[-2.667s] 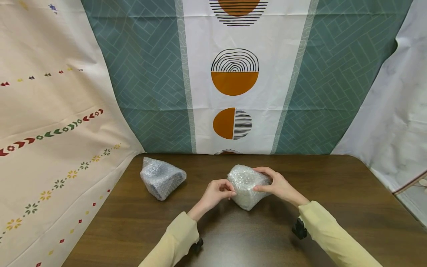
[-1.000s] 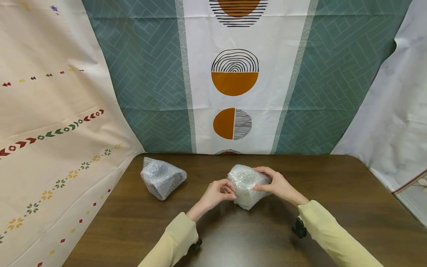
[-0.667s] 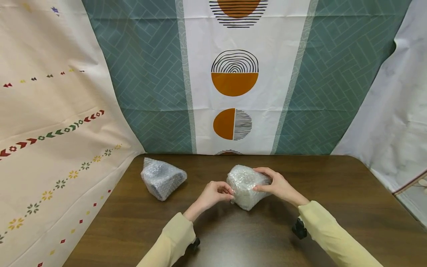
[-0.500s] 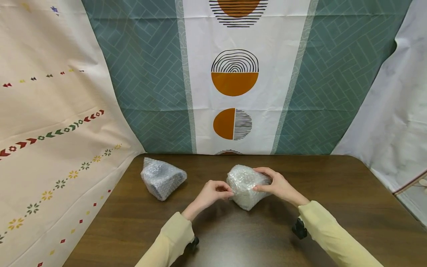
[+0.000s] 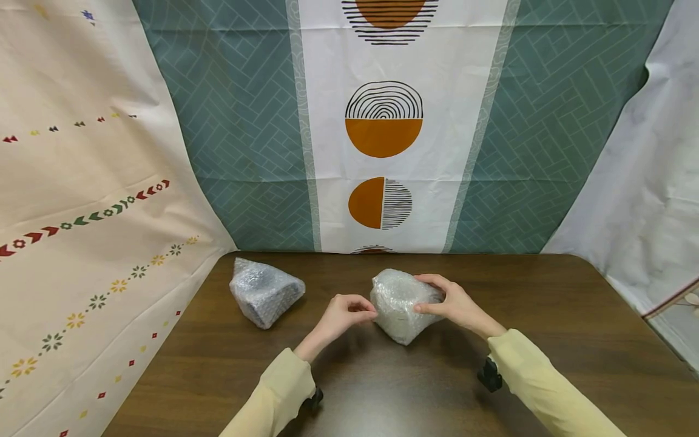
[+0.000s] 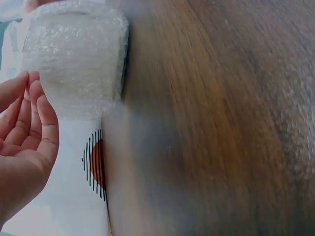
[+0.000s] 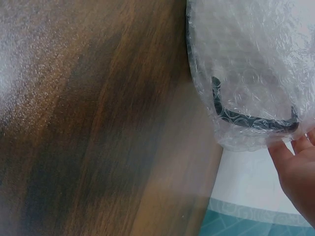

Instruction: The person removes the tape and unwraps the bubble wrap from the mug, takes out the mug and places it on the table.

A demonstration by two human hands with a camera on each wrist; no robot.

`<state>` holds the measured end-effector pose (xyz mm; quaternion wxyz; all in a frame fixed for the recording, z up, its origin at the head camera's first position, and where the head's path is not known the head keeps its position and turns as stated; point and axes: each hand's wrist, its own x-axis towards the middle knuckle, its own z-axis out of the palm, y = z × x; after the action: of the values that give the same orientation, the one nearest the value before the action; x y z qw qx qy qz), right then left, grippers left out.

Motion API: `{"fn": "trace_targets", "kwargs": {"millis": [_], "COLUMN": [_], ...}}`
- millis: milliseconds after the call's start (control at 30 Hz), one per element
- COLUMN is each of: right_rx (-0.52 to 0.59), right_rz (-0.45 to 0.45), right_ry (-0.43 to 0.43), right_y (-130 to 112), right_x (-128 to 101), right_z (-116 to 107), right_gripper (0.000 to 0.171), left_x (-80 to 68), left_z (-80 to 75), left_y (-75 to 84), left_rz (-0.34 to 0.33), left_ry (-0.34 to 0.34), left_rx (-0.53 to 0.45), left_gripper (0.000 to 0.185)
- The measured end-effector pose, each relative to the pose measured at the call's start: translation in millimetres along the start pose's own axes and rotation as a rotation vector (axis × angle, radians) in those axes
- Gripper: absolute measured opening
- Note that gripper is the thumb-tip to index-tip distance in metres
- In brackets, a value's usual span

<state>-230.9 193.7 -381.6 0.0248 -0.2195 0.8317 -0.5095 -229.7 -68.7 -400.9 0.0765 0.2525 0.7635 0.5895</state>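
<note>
The right hand (image 5: pixel 455 303) cups the soft, likely fragile bubble-wrapped bundle (image 5: pixel 401 303); the left hand (image 5: pixel 341 312), loosely curled and holding nothing, hovers beside it.

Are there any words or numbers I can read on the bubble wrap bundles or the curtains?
None: no words, numbers or labels can be read in any view.
Bundle between the hands: plain bubble wrap, no label.
Second bundle: plain bubble wrap, no label.
Middle curtain: orange half-circles and black lines, only pictures.
Left curtain: small arrows and flowers, no letters.
</note>
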Motion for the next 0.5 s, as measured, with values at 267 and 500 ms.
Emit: {"fn": "trace_targets", "kwargs": {"millis": [267,500], "right_rx": [0.007,-0.005], "right_rz": [0.005,0.006], "right_ry": [-0.002,-0.001], "right_y": [0.2,0.6], "right_x": [-0.3,-1.1], "right_z": [0.0,-0.4], "right_gripper": [0.061,0.062], "left_x": [0.7,2.6], "left_z": [-0.8,-0.5], "left_y": [1.9,2.9], "left_rz": [0.043,0.075], "left_ry": [0.068,0.099], "left_rx": [0.038,0.064], "left_gripper": [0.009,0.009]}}
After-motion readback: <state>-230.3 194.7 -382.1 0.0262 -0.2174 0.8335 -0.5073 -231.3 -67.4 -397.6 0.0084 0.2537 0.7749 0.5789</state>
